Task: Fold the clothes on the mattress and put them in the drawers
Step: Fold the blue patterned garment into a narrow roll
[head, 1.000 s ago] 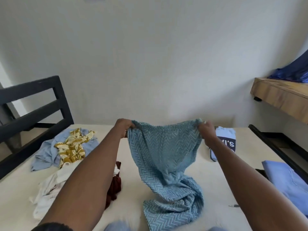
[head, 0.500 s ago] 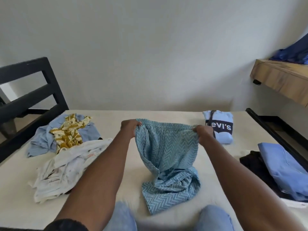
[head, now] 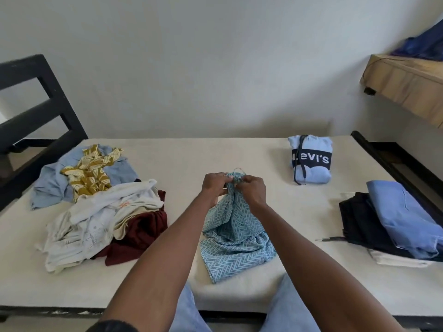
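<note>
A light blue zigzag-patterned garment (head: 236, 240) lies bunched on the cream mattress (head: 187, 161) in front of me. My left hand (head: 215, 185) and my right hand (head: 253, 190) meet above it and both pinch its top edge together, so the cloth hangs from them in a narrow drape. An unfolded heap sits at the left: a white garment (head: 100, 219), a dark red one (head: 139, 236), a yellow patterned one (head: 88, 173) and a pale blue one (head: 50, 185). A folded pale blue Levi's top (head: 311, 159) lies at the back right.
Folded blue (head: 402, 216) and black (head: 359, 216) clothes are stacked on a white piece at the mattress's right edge. A black bed frame (head: 36, 111) rises at the left. A wooden shelf (head: 407, 87) with dark blue cloth juts from the right wall.
My hands have come together from holding the garment's top edge spread wide, folding it in half lengthwise. They have also dropped lower, and the view has tilted down.
</note>
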